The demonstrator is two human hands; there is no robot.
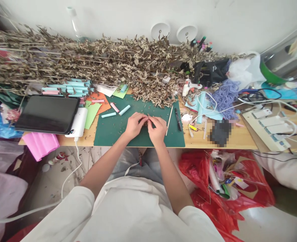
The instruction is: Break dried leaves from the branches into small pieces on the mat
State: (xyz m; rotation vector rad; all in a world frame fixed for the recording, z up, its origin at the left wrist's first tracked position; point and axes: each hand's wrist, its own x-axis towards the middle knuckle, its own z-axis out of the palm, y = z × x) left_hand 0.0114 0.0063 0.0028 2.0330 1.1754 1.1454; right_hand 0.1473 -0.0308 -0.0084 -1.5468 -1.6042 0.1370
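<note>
Over the green cutting mat (pixel 108 134), my left hand (pixel 135 126) and my right hand (pixel 157 130) meet with their fingertips pinched together. Small brown bits of dried leaf (pixel 145 124) show between and under the fingers, partly hidden by them. Left of my hands lie blue paper rolls (pixel 124 110) and a pink paper roll (pixel 114 107). To the right are a thin wooden stick (pixel 169 120) and a black pen (pixel 178 119). A heap of dried leaves (pixel 152 92) covers the mat's far edge.
Long dried stalks (pixel 87 60) run along the wall. A tablet (pixel 48 114) and white power bank (pixel 79 122) stand at left, near stacked paper rolls (pixel 72 88). A glue gun (pixel 190 87), purple yarn (pixel 225 97) and a power strip (pixel 269 129) lie right. Below hangs a red bag (pixel 198 168).
</note>
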